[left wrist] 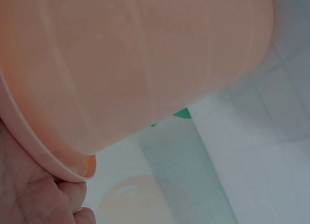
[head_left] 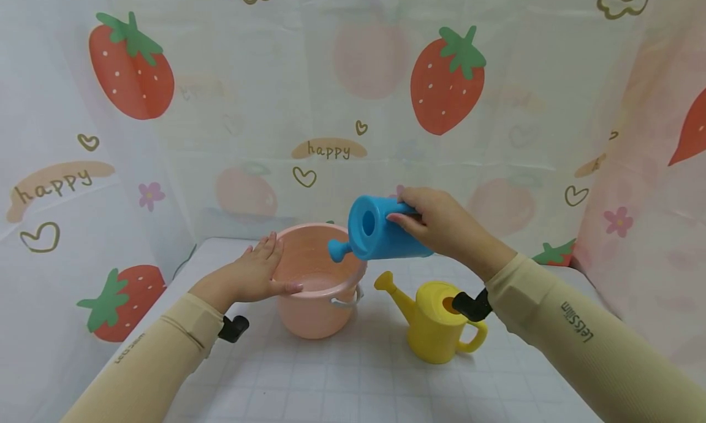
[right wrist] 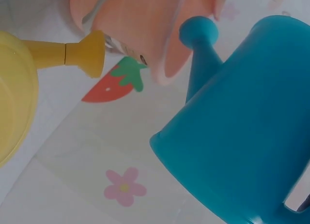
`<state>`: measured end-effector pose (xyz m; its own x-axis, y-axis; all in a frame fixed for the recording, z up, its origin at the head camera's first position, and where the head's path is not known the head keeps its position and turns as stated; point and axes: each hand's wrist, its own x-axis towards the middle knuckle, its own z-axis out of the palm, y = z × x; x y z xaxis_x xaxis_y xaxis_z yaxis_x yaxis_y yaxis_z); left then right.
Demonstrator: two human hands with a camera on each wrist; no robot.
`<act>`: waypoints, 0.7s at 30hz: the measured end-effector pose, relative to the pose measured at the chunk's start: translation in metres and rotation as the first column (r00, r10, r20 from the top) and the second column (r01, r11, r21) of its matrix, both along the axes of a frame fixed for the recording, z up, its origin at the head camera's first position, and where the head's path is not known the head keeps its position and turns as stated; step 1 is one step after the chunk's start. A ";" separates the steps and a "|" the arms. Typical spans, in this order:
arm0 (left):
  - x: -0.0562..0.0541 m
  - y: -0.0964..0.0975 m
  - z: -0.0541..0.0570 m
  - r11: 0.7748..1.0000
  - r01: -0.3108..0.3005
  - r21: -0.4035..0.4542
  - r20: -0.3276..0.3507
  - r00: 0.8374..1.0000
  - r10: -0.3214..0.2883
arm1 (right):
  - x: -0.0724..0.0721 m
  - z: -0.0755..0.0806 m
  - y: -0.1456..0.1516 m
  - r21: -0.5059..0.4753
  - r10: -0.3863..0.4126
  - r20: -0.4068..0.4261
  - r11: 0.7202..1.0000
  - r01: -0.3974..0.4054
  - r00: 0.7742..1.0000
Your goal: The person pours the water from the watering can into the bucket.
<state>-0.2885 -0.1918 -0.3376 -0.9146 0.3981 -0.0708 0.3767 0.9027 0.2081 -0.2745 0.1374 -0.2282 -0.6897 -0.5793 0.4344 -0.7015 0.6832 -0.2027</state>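
A pink bucket (head_left: pixel 315 316) stands upright on the table, its wide mouth facing up. My left hand (head_left: pixel 250 273) rests on the bucket's left rim, fingers extended and thumb lying along the near edge. In the left wrist view the palm is against the rim (left wrist: pixel 46 154). My right hand (head_left: pixel 441 217) grips a blue watering can (head_left: pixel 388 236), which is tipped towards the left. The can's spout head (head_left: pixel 337 250) is over the bucket's mouth; no water shows coming out. The right fingers are mostly hidden behind the can in the head view.
A yellow watering can (head_left: pixel 436 325) stands on the table right of the bucket, its spout pointing left. The bucket's grey handle (head_left: pixel 344 302) hangs at its right side. Printed curtains (head_left: pixel 336 184) with strawberries enclose the back and sides of the white table (head_left: pixel 331 380).
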 end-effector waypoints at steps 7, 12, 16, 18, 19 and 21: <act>-0.001 0.000 -0.002 1.000 0.004 0.001 -0.003 1.000 -0.004 | 0.000 -0.001 0.000 0.018 0.032 -0.033 0.999 -0.032 0.999; 0.000 0.000 -0.001 1.000 0.004 0.002 -0.004 1.000 -0.004 | 0.000 -0.001 -0.001 0.028 0.026 -0.018 0.999 -0.026 1.000; 0.000 0.000 0.000 1.000 0.005 -0.001 -0.004 1.000 -0.005 | -0.001 0.000 -0.001 0.042 0.023 -0.016 0.999 -0.023 1.000; 0.001 0.000 0.000 1.000 0.005 -0.004 -0.005 1.000 -0.005 | -0.002 0.000 -0.001 0.050 0.029 -0.023 0.998 -0.028 0.999; 0.001 0.000 0.000 1.000 0.005 -0.006 -0.006 1.000 -0.005 | -0.002 0.000 -0.001 0.053 0.031 -0.026 0.998 -0.030 0.999; 0.001 0.000 0.001 1.000 0.004 -0.007 -0.006 1.000 -0.004 | -0.003 0.001 -0.001 0.057 0.039 -0.028 0.998 -0.037 0.999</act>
